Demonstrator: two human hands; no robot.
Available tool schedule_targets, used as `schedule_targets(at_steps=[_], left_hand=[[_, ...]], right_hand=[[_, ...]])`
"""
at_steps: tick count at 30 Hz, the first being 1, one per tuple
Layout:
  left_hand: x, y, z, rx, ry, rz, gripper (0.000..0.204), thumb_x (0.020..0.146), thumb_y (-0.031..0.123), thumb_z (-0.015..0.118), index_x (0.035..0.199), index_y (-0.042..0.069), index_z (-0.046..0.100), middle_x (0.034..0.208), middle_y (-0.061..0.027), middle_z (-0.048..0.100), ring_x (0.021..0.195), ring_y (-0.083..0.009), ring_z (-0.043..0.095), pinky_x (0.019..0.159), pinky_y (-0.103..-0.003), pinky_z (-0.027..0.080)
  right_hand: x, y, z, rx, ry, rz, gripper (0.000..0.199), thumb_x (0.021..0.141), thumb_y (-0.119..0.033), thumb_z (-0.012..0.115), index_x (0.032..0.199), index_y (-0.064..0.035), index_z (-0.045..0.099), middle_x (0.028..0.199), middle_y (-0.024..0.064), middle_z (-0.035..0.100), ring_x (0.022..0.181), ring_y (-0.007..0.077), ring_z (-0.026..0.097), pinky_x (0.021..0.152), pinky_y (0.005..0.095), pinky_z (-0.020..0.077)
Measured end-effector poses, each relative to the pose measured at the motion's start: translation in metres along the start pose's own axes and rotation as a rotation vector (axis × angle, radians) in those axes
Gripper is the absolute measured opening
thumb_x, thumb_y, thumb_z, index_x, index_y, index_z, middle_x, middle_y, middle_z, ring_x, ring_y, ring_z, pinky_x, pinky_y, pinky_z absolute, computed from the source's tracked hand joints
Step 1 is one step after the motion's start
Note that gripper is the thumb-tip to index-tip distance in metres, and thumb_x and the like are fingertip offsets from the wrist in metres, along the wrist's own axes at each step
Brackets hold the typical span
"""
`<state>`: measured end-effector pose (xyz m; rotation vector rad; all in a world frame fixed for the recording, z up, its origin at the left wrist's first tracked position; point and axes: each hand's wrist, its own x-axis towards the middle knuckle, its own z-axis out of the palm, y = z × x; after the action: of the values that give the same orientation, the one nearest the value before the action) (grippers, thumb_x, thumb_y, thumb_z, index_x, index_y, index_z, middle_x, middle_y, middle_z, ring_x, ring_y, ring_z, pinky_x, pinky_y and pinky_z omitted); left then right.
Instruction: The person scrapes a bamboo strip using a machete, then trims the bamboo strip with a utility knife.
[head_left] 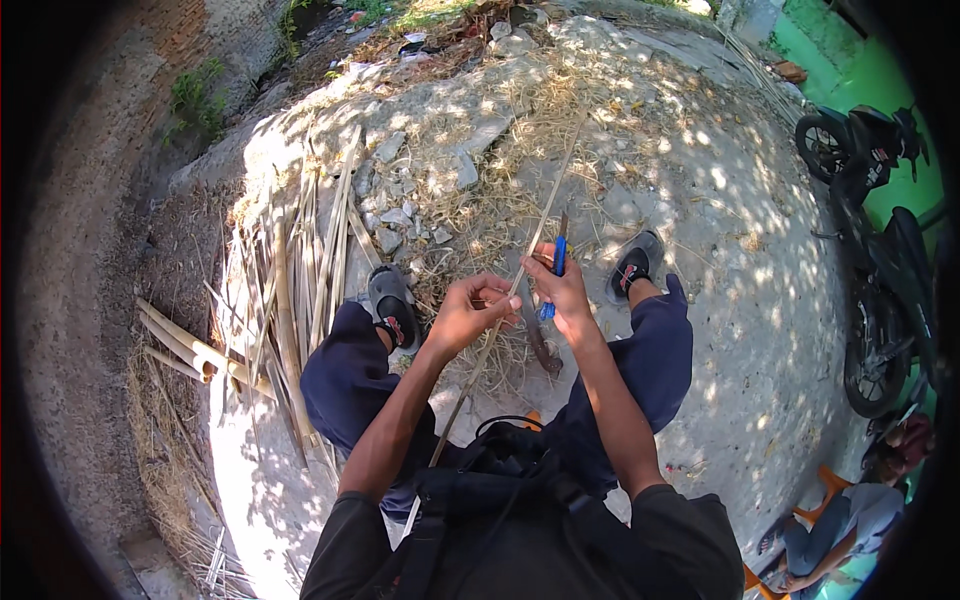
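We sit on the dusty ground with both hands raised between our knees. Our left hand is curled around a long thin bamboo strip, which slants from beside our lap up and away over the straw-littered ground. Our right hand grips a blue-handled knife, its blade pointing upward, set against the strip just beside the left hand's fingers. A large dark blade lies on the ground below the hands. To our left, a pile of split bamboo slats rests near our left sandal. On the right, two motorcycles stand parked, and another person sits near them.
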<state>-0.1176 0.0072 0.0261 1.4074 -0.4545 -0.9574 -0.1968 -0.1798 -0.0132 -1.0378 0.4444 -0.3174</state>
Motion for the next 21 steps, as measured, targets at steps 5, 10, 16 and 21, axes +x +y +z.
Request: schedule_targets(at_steps=[5, 10, 16, 21], left_hand=[[-0.001, -0.008, -0.005, 0.005, -0.033, -0.006, 0.033, 0.094, 0.009, 0.078, 0.12, -0.002, 0.063, 0.095, -0.0081, 0.076, 0.086, -0.0174, 0.076, 0.075, -0.032, 0.064], [-0.002, -0.007, -0.003, -0.012, -0.023, -0.009, 0.031, 0.094, 0.009, 0.078, 0.12, -0.001, 0.063, 0.092, -0.0065, 0.077, 0.084, -0.0161, 0.076, 0.074, -0.031, 0.064], [-0.005, -0.008, -0.007, 0.03, -0.02, -0.014, 0.03, 0.096, 0.012, 0.076, 0.121, 0.0, 0.063, 0.095, -0.0066, 0.077, 0.087, -0.0161, 0.076, 0.076, -0.032, 0.063], [-0.022, 0.009, -0.004, 0.274, -0.033, -0.138, 0.036, 0.103, 0.026, 0.068, 0.127, 0.001, 0.059, 0.102, -0.0091, 0.075, 0.094, -0.0173, 0.075, 0.082, -0.033, 0.062]], right_hand=[[0.002, 0.002, -0.001, 0.027, 0.028, 0.009, 0.038, 0.09, -0.012, 0.082, 0.122, -0.0026, 0.063, 0.098, 0.002, 0.073, 0.057, 0.0003, 0.047, 0.048, 0.0209, 0.0314], [0.006, 0.007, -0.005, 0.045, -0.004, 0.019, 0.033, 0.093, -0.01, 0.079, 0.122, -0.005, 0.064, 0.093, 0.0004, 0.072, 0.054, -0.0007, 0.045, 0.046, 0.0213, 0.0298], [0.003, 0.003, 0.002, 0.042, -0.033, 0.028, 0.035, 0.092, -0.011, 0.081, 0.12, -0.0031, 0.063, 0.087, -0.004, 0.064, 0.057, 0.0001, 0.045, 0.048, 0.0216, 0.0288], [0.005, 0.004, -0.004, 0.074, 0.036, 0.016, 0.037, 0.09, -0.012, 0.083, 0.12, -0.0037, 0.063, 0.087, -0.0031, 0.065, 0.056, 0.0009, 0.044, 0.048, 0.022, 0.03]])
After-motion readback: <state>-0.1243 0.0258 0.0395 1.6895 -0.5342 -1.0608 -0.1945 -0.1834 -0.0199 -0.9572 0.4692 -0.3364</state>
